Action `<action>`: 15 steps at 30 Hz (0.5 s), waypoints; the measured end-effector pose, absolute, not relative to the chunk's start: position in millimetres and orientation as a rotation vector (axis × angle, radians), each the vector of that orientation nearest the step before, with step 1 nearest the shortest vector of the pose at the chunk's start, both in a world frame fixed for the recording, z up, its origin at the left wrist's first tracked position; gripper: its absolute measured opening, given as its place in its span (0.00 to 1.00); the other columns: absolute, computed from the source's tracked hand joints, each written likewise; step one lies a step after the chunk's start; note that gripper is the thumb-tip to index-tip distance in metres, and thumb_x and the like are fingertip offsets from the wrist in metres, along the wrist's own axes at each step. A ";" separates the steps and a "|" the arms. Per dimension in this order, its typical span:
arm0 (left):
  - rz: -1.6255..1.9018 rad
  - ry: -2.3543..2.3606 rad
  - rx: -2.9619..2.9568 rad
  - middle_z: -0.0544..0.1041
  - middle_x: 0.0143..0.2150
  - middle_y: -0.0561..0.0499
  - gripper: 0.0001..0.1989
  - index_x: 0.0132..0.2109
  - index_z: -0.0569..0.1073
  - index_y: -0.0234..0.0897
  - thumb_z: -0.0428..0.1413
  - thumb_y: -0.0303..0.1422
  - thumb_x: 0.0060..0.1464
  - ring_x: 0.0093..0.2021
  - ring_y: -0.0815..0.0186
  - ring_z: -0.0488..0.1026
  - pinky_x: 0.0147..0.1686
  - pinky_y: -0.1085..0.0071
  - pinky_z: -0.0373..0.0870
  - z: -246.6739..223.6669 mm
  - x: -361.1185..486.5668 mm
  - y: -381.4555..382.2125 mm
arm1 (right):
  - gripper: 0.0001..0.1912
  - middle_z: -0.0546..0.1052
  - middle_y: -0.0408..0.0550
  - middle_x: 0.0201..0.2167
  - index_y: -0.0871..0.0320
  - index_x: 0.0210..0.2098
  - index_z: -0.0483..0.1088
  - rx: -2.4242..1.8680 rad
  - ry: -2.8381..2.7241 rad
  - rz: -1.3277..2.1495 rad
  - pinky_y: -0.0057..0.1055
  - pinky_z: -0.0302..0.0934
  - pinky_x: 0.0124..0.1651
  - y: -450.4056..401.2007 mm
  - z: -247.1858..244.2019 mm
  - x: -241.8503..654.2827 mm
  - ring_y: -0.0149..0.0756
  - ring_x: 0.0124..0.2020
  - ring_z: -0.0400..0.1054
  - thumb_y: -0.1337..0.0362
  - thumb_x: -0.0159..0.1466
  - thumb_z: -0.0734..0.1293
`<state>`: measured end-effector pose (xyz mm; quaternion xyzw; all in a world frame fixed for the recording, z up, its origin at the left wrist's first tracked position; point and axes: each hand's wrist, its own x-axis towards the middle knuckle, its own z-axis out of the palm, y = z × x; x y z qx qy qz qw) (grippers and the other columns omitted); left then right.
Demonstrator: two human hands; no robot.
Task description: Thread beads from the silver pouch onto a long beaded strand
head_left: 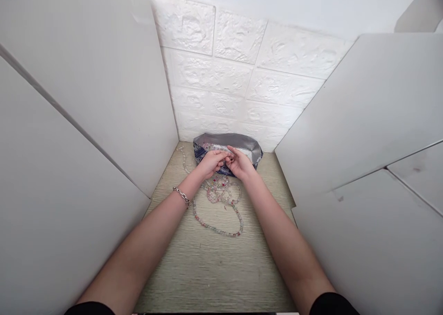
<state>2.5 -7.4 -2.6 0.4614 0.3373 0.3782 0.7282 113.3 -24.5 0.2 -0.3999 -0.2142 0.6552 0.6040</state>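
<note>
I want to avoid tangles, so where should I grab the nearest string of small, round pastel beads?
Probably pinch the nearest string of small, round pastel beads at its near curve, coming from above on the near side. There it lies spread in a single line, while farther back it meets overlapping strands of pink and pale beads.

Shiny foil-lined bag (238, 141), glassy beads (222, 232), matt wood-grain tabletop (207, 269)

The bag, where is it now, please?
In the head view, the bag is near the centre, by the white wall; the left hand and right hand are at its near edge, beads in front.
</note>
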 end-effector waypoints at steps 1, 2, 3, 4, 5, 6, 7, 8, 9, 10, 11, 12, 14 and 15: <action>0.844 0.757 1.033 0.66 0.20 0.54 0.08 0.28 0.70 0.30 0.55 0.33 0.42 0.14 0.83 0.53 0.10 0.82 0.40 -2.9 2.5 -7.9 | 0.08 0.65 0.41 0.17 0.61 0.30 0.65 -0.885 -0.428 1.541 0.20 0.60 0.23 -23.6 -1.3 113.2 0.23 0.18 0.60 0.71 0.54 0.56; 0.853 0.767 1.047 0.65 0.20 0.54 0.08 0.28 0.70 0.30 0.55 0.33 0.42 0.14 0.82 0.53 0.10 0.82 0.40 -3.1 2.5 -8.3 | 0.10 0.65 0.41 0.18 0.61 0.31 0.64 -0.860 -0.391 1.558 0.19 0.61 0.24 -23.0 -2.5 113.0 0.23 0.19 0.60 0.75 0.53 0.54; 0.861 0.772 1.058 0.64 0.20 0.55 0.08 0.27 0.69 0.31 0.55 0.33 0.41 0.14 0.82 0.53 0.10 0.82 0.40 -3.3 2.6 -8.5 | 0.12 0.66 0.41 0.19 0.61 0.31 0.64 -0.846 -0.375 1.568 0.18 0.61 0.25 -22.5 -3.4 112.4 0.23 0.20 0.61 0.78 0.52 0.53; 0.868 0.774 1.069 0.64 0.19 0.55 0.08 0.26 0.68 0.31 0.55 0.34 0.41 0.14 0.82 0.52 0.10 0.82 0.40 -3.4 2.7 -8.7 | 0.15 0.67 0.41 0.20 0.61 0.31 0.63 -0.842 -0.371 1.569 0.17 0.62 0.25 -22.2 -4.0 111.6 0.22 0.21 0.62 0.80 0.51 0.53; 0.873 0.773 1.080 0.63 0.19 0.55 0.09 0.25 0.68 0.31 0.55 0.34 0.42 0.14 0.82 0.52 0.10 0.82 0.41 -3.4 2.9 -8.8 | 0.16 0.67 0.41 0.21 0.60 0.32 0.63 -0.845 -0.369 1.564 0.16 0.62 0.26 -22.0 -4.7 110.5 0.22 0.21 0.62 0.82 0.50 0.52; 0.877 0.773 1.091 0.62 0.19 0.55 0.09 0.25 0.67 0.31 0.55 0.34 0.42 0.14 0.82 0.52 0.10 0.82 0.41 -3.3 3.0 -8.9 | 0.17 0.68 0.41 0.23 0.60 0.32 0.63 -0.853 -0.365 1.558 0.15 0.62 0.27 -21.8 -5.4 109.3 0.21 0.22 0.63 0.82 0.50 0.52; 0.878 0.778 1.102 0.62 0.19 0.55 0.09 0.24 0.66 0.31 0.54 0.35 0.42 0.14 0.82 0.52 0.10 0.82 0.41 -2.8 3.2 -9.1 | 0.17 0.69 0.42 0.24 0.60 0.32 0.62 -0.860 -0.357 1.547 0.15 0.62 0.28 -21.6 -6.2 108.0 0.21 0.23 0.64 0.82 0.51 0.52; 0.877 0.789 1.112 0.61 0.19 0.56 0.09 0.24 0.66 0.32 0.54 0.35 0.42 0.14 0.81 0.52 0.10 0.82 0.41 -2.2 3.4 -9.4 | 0.16 0.69 0.42 0.25 0.60 0.32 0.62 -0.862 -0.341 1.527 0.15 0.63 0.29 -21.3 -7.3 106.7 0.21 0.24 0.64 0.82 0.53 0.52; 0.876 0.802 1.119 0.61 0.19 0.56 0.09 0.24 0.65 0.32 0.54 0.34 0.42 0.14 0.81 0.52 0.10 0.82 0.41 -1.3 3.6 -9.8 | 0.14 0.70 0.43 0.25 0.59 0.31 0.62 -0.859 -0.323 1.501 0.16 0.63 0.31 -21.0 -8.5 105.6 0.21 0.25 0.65 0.80 0.54 0.52; 0.875 0.815 1.124 0.60 0.19 0.56 0.09 0.24 0.65 0.32 0.54 0.34 0.42 0.14 0.81 0.52 0.10 0.82 0.41 -0.3 3.7 -10.4 | 0.12 0.71 0.44 0.26 0.59 0.30 0.61 -0.850 -0.307 1.475 0.17 0.64 0.32 -20.7 -9.8 104.7 0.21 0.26 0.66 0.79 0.56 0.52; 0.876 0.826 1.126 0.60 0.19 0.56 0.09 0.24 0.64 0.32 0.54 0.34 0.42 0.14 0.81 0.52 0.10 0.82 0.40 0.6 3.9 -10.9 | 0.11 0.71 0.44 0.26 0.59 0.29 0.60 -0.832 -0.296 1.452 0.18 0.64 0.33 -20.5 -11.1 104.1 0.22 0.27 0.67 0.78 0.57 0.52; 0.878 0.833 1.128 0.60 0.19 0.56 0.09 0.24 0.63 0.33 0.54 0.33 0.42 0.14 0.81 0.52 0.10 0.82 0.40 1.5 4.0 -11.5 | 0.10 0.72 0.45 0.26 0.59 0.27 0.60 -0.812 -0.289 1.435 0.19 0.64 0.34 -20.4 -12.1 103.6 0.23 0.28 0.67 0.76 0.58 0.52; 0.884 0.835 1.136 0.59 0.18 0.57 0.09 0.23 0.61 0.33 0.53 0.34 0.42 0.13 0.81 0.51 0.10 0.82 0.39 2.7 4.2 -12.3 | 0.09 0.73 0.47 0.28 0.60 0.27 0.60 -0.773 -0.296 1.425 0.20 0.65 0.36 -21.0 -13.3 103.2 0.24 0.30 0.68 0.73 0.59 0.53; 0.884 0.835 1.144 0.57 0.17 0.58 0.10 0.23 0.61 0.33 0.53 0.34 0.43 0.13 0.81 0.50 0.10 0.81 0.39 2.9 4.2 -12.6 | 0.09 0.74 0.47 0.28 0.60 0.27 0.61 -0.757 -0.303 1.426 0.21 0.65 0.37 -21.5 -13.5 103.2 0.24 0.30 0.69 0.72 0.60 0.54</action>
